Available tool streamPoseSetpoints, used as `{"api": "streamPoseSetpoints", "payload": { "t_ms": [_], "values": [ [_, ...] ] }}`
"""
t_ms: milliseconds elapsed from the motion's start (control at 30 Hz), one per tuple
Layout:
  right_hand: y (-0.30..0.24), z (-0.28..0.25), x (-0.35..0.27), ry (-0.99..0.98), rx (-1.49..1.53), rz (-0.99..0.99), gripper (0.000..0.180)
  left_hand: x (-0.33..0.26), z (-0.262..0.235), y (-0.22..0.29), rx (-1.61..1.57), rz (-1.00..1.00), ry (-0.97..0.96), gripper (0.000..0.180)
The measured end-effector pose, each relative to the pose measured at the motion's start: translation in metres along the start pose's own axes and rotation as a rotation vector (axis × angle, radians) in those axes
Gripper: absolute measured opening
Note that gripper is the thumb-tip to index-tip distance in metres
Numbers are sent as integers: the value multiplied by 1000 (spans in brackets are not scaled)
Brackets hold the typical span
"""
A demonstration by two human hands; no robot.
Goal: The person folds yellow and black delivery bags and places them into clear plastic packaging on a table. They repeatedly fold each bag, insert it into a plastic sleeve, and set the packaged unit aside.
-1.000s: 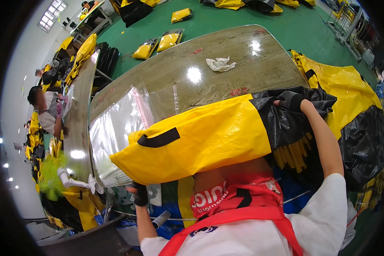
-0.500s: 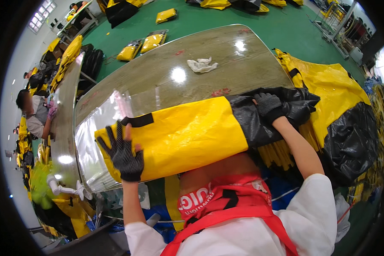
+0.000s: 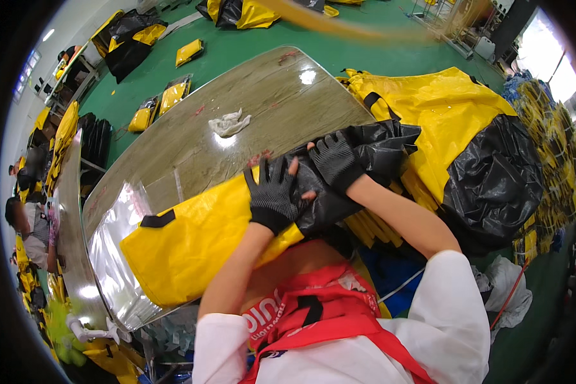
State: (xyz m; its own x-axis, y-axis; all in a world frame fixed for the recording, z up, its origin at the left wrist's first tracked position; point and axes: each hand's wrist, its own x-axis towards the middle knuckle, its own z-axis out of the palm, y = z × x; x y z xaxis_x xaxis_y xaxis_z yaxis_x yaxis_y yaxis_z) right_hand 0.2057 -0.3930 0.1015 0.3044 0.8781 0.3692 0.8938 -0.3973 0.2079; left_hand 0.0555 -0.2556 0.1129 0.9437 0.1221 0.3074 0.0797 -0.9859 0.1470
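A folded yellow and black plastic bag lies lengthwise across the table, its black part to the right and a short black strap near its upper left. My left hand, in a dark striped glove with some bare fingertips, rests flat with fingers spread where the yellow meets the black. Beside it, my right hand, gloved alike, lies on the black part with fingers extended. Neither hand grips anything visible. Partly under the folded bag's left end is a clear plastic sleeve.
The table has a glossy clear cover and a crumpled white cloth on it. A pile of yellow and black bags stands at the right. Packed yellow bundles lie on the green floor beyond. Another person sits at the left.
My left hand has moved right, from the folded bag's left end to its yellow-black border. My right hand stays on the black part. The view has shifted to the right.
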Motion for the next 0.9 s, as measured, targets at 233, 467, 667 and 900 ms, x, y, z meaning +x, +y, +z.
{"api": "streamPoseSetpoints", "payload": {
  "t_ms": [233,467,667,900],
  "values": [
    [78,3,-64,-74,264,386,33,-6,23,4,-32,11,-55,84],
    [47,16,-123,915,942,1242,64,16,25,21,-198,-58,-10,81],
    [8,-52,-66,768,1759,1267,50,16,20,26,-139,-31,-8,80],
    [-138,-79,-3,26,753,-76,65,-55,-21,-44,-1924,-298,52,43]
  ]
}}
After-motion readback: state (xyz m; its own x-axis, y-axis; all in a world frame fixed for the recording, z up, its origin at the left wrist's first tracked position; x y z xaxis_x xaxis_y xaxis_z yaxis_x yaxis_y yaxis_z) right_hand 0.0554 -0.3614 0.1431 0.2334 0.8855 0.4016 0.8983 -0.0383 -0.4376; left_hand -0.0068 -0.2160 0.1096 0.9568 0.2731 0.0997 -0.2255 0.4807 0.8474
